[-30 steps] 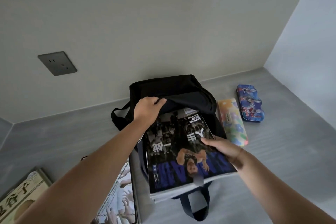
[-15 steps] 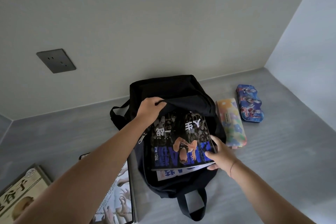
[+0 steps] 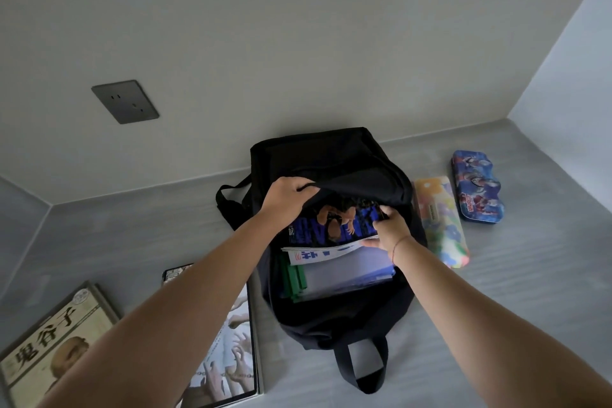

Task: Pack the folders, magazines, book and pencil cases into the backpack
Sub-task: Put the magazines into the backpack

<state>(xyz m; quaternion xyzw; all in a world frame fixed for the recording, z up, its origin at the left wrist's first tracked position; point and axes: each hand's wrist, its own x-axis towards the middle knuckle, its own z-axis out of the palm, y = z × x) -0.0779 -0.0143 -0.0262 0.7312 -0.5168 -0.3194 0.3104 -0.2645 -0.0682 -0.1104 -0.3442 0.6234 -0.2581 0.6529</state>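
The magazine (image 3: 334, 225) is half inside the backpack (image 3: 331, 156). The right hand (image 3: 389, 230) pinches its corner with curled fingers (image 3: 384, 211), and the left hand (image 3: 286, 197) grips the flap (image 3: 357, 182) just above. It likely needs a push down next, then the pencil cases (image 3: 442, 225), right of those fingers.

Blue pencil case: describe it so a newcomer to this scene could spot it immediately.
Find the black backpack open on the grey table. Right of it lie two cases; the blue pencil case is the outer one, dark with cartoon figures, unlike the pastel flowered case next to the bag.
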